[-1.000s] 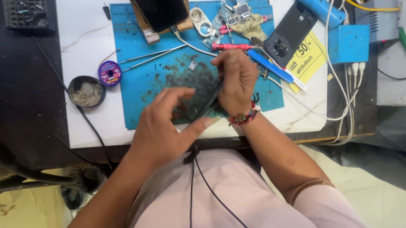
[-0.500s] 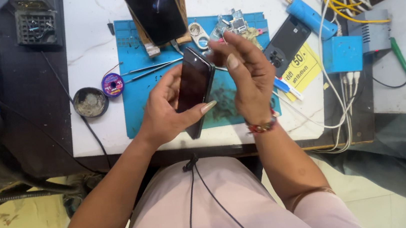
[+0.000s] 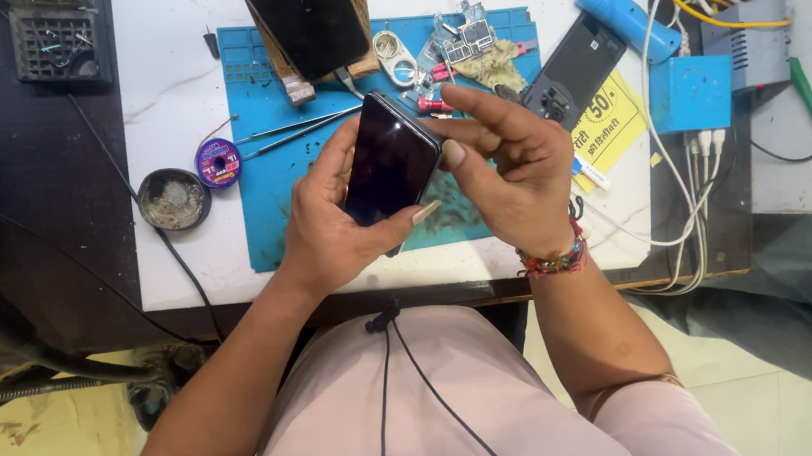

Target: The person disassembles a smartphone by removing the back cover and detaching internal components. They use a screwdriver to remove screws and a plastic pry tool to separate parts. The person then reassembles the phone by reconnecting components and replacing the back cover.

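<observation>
- A shallow round metal dish (image 3: 174,198) with a dull grey, crusted filling is seen well to the left of the fingers, and a small round purple spool (image 3: 218,162) lies just beside it.
- Two thin metal tweezers (image 3: 300,130) are laid on the blue rubbery mat (image 3: 270,222), near the left fingertips.
- The left hand (image 3: 326,228) is wrapped around a smooth, glossy black phone (image 3: 389,164); its thumb is pressed across the lower edge and its fingers are curled behind the far side.
- The phone is held tilted above the mat, between both hands.
- The right hand (image 3: 510,162) is closed on the phone's upper right corner, thumb on the glass and forefinger over the top edge.
- A beaded bracelet (image 3: 555,261) is worn at the right wrist.
- Beyond the right fingers, a dark phone back cover (image 3: 572,68) lies on a yellow paper (image 3: 606,121).
- Further right, a blue cylinder (image 3: 625,16) and a square blue box (image 3: 691,92) with white cables plugged in are seen.
</observation>
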